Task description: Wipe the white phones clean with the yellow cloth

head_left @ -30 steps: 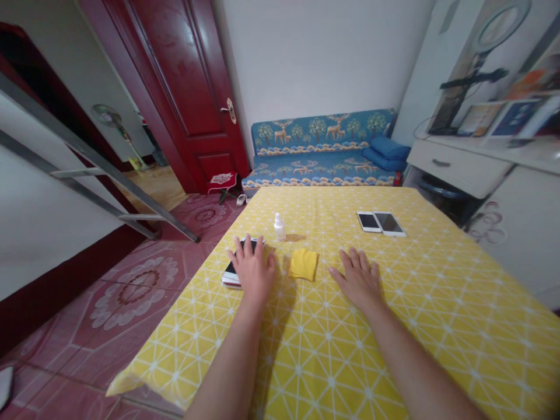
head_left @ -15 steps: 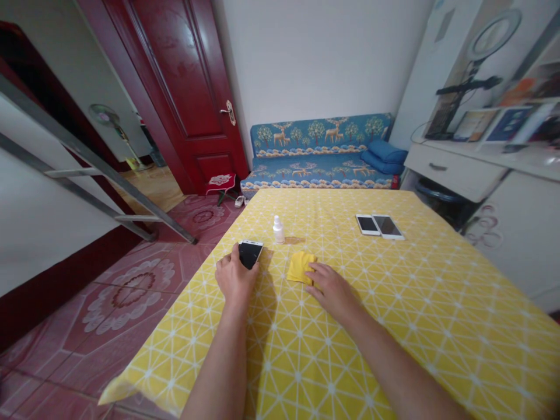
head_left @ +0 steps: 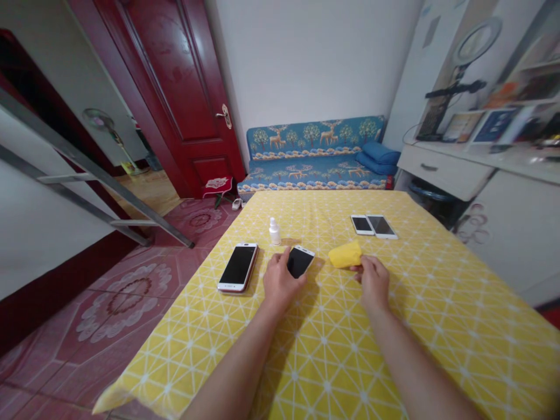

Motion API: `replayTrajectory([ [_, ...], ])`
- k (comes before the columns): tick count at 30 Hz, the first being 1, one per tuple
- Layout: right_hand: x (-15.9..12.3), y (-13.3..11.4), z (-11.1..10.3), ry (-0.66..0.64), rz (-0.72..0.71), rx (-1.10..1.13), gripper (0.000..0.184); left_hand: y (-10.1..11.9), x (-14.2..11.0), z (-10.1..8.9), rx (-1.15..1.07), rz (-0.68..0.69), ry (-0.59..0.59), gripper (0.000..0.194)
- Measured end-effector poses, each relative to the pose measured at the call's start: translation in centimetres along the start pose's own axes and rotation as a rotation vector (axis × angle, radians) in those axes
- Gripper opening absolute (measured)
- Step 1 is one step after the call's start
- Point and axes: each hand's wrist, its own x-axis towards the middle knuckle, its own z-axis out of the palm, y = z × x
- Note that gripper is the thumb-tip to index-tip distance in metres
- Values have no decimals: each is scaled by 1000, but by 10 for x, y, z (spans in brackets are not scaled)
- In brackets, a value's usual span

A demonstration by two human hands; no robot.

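My left hand [head_left: 280, 281] is closed round the near end of a white phone with a black screen [head_left: 301, 260], held just above the yellow tablecloth [head_left: 332, 350]. My right hand [head_left: 374, 281] pinches a folded yellow cloth [head_left: 345, 255] at its near edge. A second phone with a pinkish rim [head_left: 238, 266] lies flat to the left of my left hand. A small white dropper bottle [head_left: 274, 231] stands just beyond the held phone.
Two more phones [head_left: 373, 225] lie side by side at the far right of the table. A blue patterned sofa [head_left: 312, 154] stands behind the table, a red door [head_left: 175, 87] at the left, a white cabinet [head_left: 459, 169] at the right.
My left hand lifted the top phone off the stack and carried it right, uncovering the phone beneath. My right hand picked up the yellow cloth and moved it right.
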Motion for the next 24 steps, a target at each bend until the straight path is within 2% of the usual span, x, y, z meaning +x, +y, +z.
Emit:
replayTrajectory([
  [4, -3, -5, -1, 26, -28, 42, 21, 34, -4, 18, 46, -2, -80, 75],
  [7, -5, -5, -2, 10, -86, 49, 24, 47, -7, 28, -13, 9, -108, 67],
  [11, -5, -1, -2, -24, -179, -34, 29, 41, -5, 36, -224, 3, -129, 61],
  [16, -11, -1, 3, -159, -331, -187, 22, 22, 5, 42, -562, -139, -206, 63],
  [20, -14, 2, 7, -315, -412, -294, 15, 17, 8, 49, -811, -301, -253, 60],
  [24, -16, 5, 9, -394, -401, -387, 13, 24, 7, 56, -1066, -324, -411, 37],
])
